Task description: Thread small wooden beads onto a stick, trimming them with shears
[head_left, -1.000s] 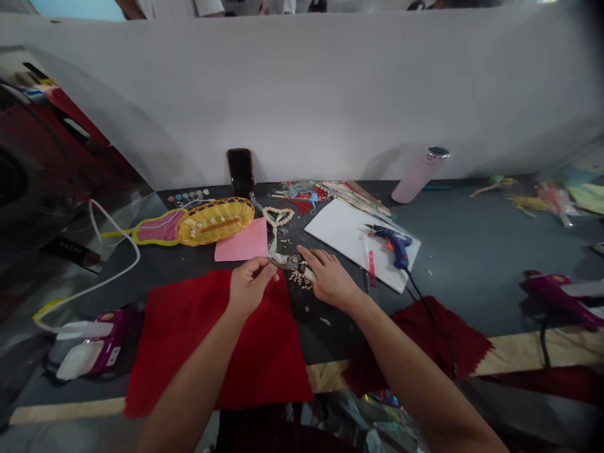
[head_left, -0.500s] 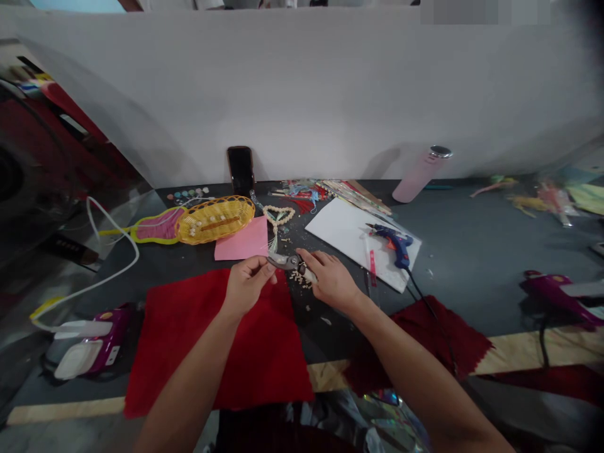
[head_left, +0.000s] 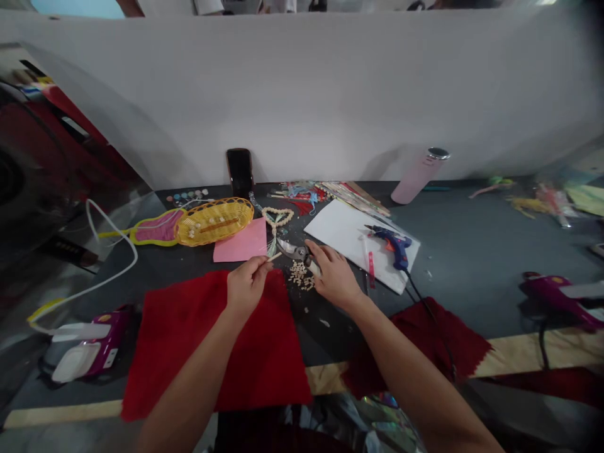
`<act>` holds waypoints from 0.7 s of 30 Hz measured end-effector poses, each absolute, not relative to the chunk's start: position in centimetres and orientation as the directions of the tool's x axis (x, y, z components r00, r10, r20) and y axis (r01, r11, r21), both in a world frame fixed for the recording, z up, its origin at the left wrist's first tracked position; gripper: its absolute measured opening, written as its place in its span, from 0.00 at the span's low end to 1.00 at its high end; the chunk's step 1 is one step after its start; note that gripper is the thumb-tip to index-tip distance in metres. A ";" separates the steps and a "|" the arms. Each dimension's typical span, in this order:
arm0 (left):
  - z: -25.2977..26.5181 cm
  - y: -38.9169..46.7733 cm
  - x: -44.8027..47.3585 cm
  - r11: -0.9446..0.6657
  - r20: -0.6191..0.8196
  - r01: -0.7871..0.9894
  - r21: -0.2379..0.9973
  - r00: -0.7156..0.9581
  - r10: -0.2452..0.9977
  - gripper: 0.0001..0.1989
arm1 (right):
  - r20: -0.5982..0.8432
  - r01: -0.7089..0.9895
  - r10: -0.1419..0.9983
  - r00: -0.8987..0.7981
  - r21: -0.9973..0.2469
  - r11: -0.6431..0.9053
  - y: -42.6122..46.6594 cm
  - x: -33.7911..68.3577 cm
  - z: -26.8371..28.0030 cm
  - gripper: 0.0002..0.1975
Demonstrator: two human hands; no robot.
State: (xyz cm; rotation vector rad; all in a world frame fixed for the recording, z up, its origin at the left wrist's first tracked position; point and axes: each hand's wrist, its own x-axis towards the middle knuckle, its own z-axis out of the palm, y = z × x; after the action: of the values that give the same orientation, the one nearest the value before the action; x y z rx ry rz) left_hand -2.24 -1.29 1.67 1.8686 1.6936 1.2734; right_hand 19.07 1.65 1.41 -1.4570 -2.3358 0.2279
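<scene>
My left hand (head_left: pixel 246 281) pinches a short, thin pale stick (head_left: pixel 274 257), which looks like wood and points to the right. In my right hand (head_left: pixel 334 275) is a pair of pruning shears (head_left: pixel 298 253) with grey blades and a pale handle. Their jaws look parted, close to the stick's tip. Below the blades a pile of small pale cut pieces (head_left: pixel 301 277) lies on the dark table. Just beyond the shears rests a loop of pale beads (head_left: pixel 277 217) with a light tassel (head_left: pixel 272 245). A red cloth (head_left: pixel 189 340) spreads under my left hand.
A yellow basket (head_left: pixel 240 209) overlaps a pink paper (head_left: pixel 250 242). On a white board (head_left: pixel 330 220) lies a blue glue gun (head_left: pixel 400 251) with its cord trailing toward me. A phone (head_left: pixel 240 171) and a pink bottle (head_left: pixel 418 179) stand by the grey partition (head_left: pixel 302 94).
The shears have come away from my left fingers and their jaws have parted. The pale stick now shows between my left hand and the blades, and more of the pile is uncovered.
</scene>
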 end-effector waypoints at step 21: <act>1.9 -1.2 -2.6 -0.196 0.288 0.586 0.787 -0.068 0.955 0.12 | 0.107 0.835 0.903 -0.416 -0.349 0.426 1.5 19.2 1.7 0.33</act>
State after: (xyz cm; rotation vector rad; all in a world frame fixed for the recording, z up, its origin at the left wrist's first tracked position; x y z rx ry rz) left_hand -2.56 -1.20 1.88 1.7908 1.6490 1.1727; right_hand 19.17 1.48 1.67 -1.5073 -2.4049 0.3510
